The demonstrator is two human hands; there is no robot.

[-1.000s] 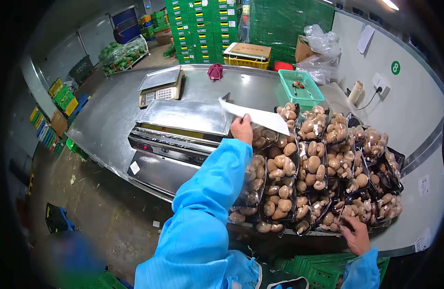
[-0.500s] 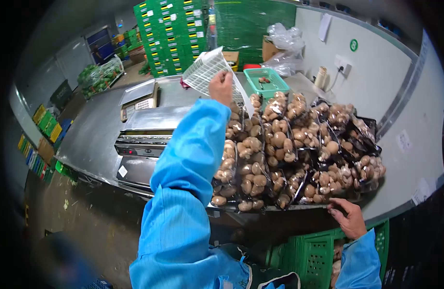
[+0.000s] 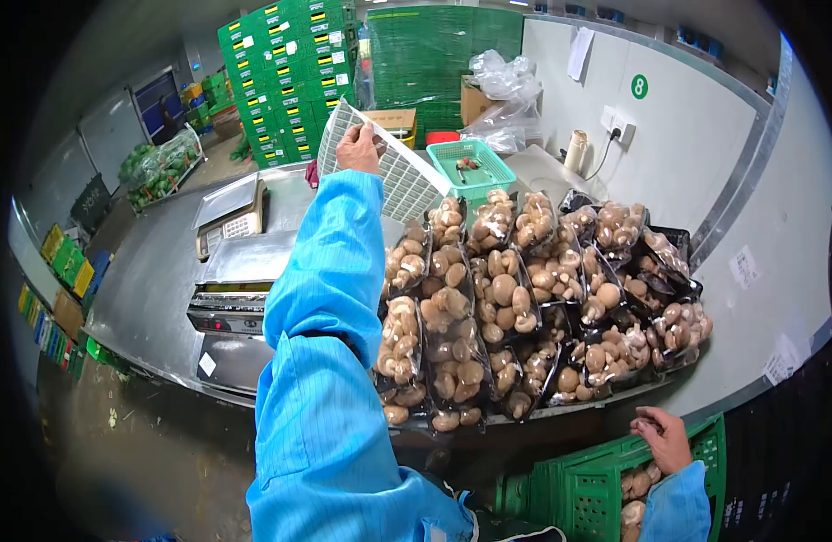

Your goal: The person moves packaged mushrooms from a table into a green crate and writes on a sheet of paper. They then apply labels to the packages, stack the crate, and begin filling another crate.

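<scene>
My left hand (image 3: 360, 150) is raised over the back of the metal table, fingers pinched on the top edge of a white gridded sheet (image 3: 400, 173). The sheet hangs tilted, its lower right corner close to the packs. Wrapped packs of brown mushrooms (image 3: 504, 291) in dark trays lie in rows and piles at the table's right. My right hand (image 3: 664, 440) is beyond the front edge, above a green crate (image 3: 589, 506) with loose mushrooms (image 3: 636, 483) inside. Its fingers are loosely bent and apart, with nothing visible in them.
A sealing machine (image 3: 231, 312) and a scale (image 3: 233, 217) stand left on the table (image 3: 154, 307). Behind the packs is a mint-green basket (image 3: 475, 172) with a few small items. Stacked green crates (image 3: 289, 81) rise at the back; a white wall (image 3: 687, 144) borders the right.
The gridded sheet, held in my left hand, has moved left and turned to show its face flatter. My right hand is slightly lower, over the crate. The camera view has shifted.
</scene>
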